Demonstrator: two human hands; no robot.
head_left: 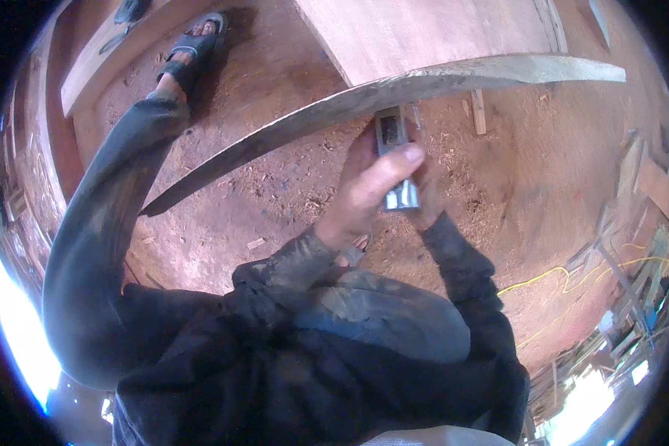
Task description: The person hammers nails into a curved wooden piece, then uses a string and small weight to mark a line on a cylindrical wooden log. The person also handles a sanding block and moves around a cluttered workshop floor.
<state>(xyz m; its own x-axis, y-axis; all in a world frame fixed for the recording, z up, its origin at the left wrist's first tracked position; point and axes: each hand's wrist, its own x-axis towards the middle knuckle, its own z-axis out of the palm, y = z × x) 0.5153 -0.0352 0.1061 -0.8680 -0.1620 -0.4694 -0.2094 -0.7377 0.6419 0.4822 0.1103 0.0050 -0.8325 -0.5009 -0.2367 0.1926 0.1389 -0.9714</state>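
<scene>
My left hand point(360, 186) is wrapped round a narrow grey metal tool point(391, 126) that resembles a hand plane, its thumb lying across the top. A dark rectangular opening shows in the tool's far part, and its near end is shiny. My right hand point(424, 204) is behind the tool at its right side, blurred, with its fingers mostly hidden. Just beyond the tool, a long curved wooden plank point(297, 123) runs from lower left to upper right. The tool's far end is close to the plank's near edge; whether they touch I cannot tell.
A wide pale board point(431, 33) lies beyond the plank. Wood shavings and a small wooden stick point(479, 111) are on the brown ground. My sandalled foot point(198, 44) is at upper left, near a long timber point(100, 63). A yellow cord point(543, 276) and scrap wood point(632, 297) are at right.
</scene>
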